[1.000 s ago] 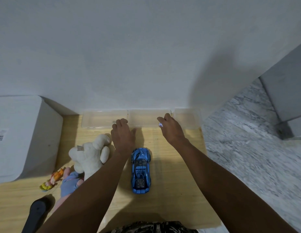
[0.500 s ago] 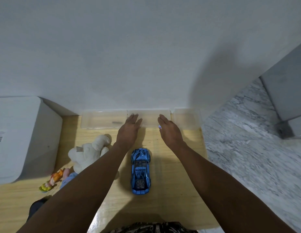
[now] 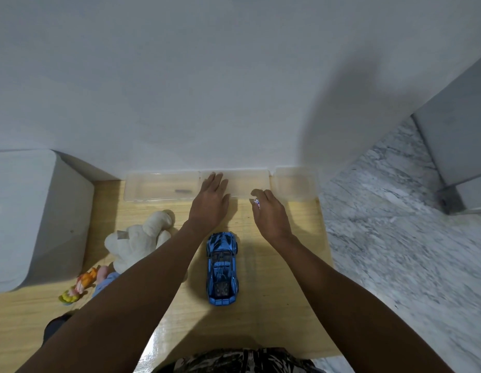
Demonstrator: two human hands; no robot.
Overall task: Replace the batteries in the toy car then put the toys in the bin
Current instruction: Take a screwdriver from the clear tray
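A shiny blue toy car (image 3: pixel 222 267) stands upright on the wooden table (image 3: pixel 277 305), nose toward the wall. My left hand (image 3: pixel 210 203) lies flat with fingers extended, its fingertips over a clear plastic tray (image 3: pixel 158 185) at the table's far edge. My right hand (image 3: pixel 270 215) is curled beyond the car, pinching a small white object with blue and red marks (image 3: pixel 257 202) that looks like a battery. A white plush toy (image 3: pixel 138 239) lies left of the car. A small orange and yellow doll (image 3: pixel 78 288) lies further left.
A large white box (image 3: pixel 32 219) fills the left side. A second clear container (image 3: pixel 294 183) sits at the far right of the table by the wall. A small dark item (image 3: pixel 183 190) lies in the tray. Marble floor (image 3: pixel 400 251) lies to the right. A black object (image 3: pixel 55 325) shows under my left forearm.
My left hand opened from a curled pose and slid forward until its fingers reached over the tray. My right hand stayed near the tray holding the small object. The car has not moved.
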